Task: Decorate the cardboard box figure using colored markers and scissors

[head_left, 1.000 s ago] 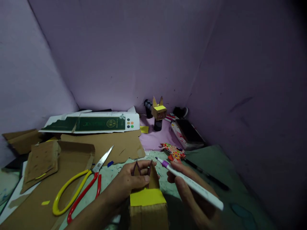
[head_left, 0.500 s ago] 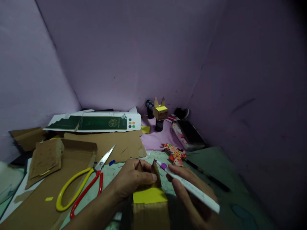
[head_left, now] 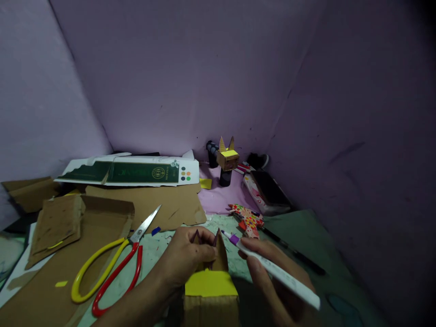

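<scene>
A cardboard box [head_left: 211, 311] with a yellow paper top [head_left: 211, 284] stands in front of me. Two pointed cardboard ears rise from its far end, their edges coloured purple. My left hand [head_left: 190, 254] is closed on the ears, thumb and fingers pinching between the two points. In my right hand [head_left: 272, 268] is a white marker [head_left: 281, 274] with a purple collar, held like a pen. Its purple tip is just right of the right ear [head_left: 221, 254], close to the ear's point; I cannot tell whether they touch.
Scissors [head_left: 136, 243] with yellow and red handles lie open at left on cardboard sheets [head_left: 163, 204]. A small eared cardboard figure [head_left: 228, 160] stands at the back. A flower-patterned glue gun [head_left: 250, 220] and a phone-like black slab [head_left: 269, 188] are at right.
The marker tip has shifted slightly right and down beside the right ear. The left fingers have slid a little left, showing more of that ear. The view has shifted slightly.
</scene>
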The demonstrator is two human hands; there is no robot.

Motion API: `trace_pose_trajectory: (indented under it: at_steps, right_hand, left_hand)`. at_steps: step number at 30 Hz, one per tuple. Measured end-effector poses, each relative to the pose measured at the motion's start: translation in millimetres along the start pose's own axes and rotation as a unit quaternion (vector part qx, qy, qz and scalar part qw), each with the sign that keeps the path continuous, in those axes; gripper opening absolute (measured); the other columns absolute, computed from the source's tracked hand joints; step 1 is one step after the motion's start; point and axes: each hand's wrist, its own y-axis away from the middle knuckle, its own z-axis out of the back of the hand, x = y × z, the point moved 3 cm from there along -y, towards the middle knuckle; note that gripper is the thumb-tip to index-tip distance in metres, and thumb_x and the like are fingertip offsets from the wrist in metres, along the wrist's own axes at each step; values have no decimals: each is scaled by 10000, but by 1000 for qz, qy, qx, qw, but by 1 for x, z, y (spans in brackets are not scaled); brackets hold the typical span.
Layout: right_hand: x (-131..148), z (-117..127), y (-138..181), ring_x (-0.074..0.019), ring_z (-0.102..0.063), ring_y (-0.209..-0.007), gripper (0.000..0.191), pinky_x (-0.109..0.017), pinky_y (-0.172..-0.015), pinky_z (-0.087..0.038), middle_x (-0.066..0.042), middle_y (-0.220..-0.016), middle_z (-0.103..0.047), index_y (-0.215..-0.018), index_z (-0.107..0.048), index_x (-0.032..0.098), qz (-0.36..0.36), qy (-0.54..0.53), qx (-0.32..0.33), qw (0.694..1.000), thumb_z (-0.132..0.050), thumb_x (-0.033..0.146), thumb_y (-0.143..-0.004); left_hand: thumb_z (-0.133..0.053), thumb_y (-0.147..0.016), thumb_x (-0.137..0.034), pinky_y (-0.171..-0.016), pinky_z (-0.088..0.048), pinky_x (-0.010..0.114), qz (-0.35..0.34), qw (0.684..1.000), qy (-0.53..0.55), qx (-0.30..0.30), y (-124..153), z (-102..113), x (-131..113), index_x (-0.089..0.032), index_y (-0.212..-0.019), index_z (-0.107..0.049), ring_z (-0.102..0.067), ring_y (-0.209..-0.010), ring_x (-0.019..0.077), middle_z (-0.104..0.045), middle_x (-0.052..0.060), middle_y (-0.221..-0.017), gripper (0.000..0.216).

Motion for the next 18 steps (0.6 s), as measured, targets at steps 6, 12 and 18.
trace_pose_trajectory:
  at_steps: [6, 12, 18]
  right_hand:
    - [0, 0, 1, -215, -727, -879, 334, -333, -738, -580, -9, -971, -771, -1136, -702, 341, 36, 9, 10, 999, -584, 142, -896]
    - [-4, 0, 0, -212, -724, -899, 309, -322, -766, -577, -16, -995, -767, -1148, -704, 324, 34, 13, 24, 999, -593, 176, -900]
    - [-5, -2, -1, -215, -723, -889, 315, -339, -764, -575, -28, -993, -764, -1155, -693, 299, 66, 22, 34, 997, -574, 161, -899]
  left_hand:
    - [-698, -431, -190, -464, -341, 234, -7, 1000, -1, -12, -6, -1, 7, -162, -511, -680, -490, -439, 110, -615, -18, -450, 86]
    - [-723, -450, -224, -517, -378, 234, 5, 1000, 1, 8, -3, -2, 6, -136, -612, -758, -522, -497, 118, -651, 5, -521, 187]
    - [-740, -511, -240, -576, -395, 229, 24, 998, 16, 54, 6, -4, 0, -135, -800, -817, -544, -562, 125, -653, 3, -580, 316]
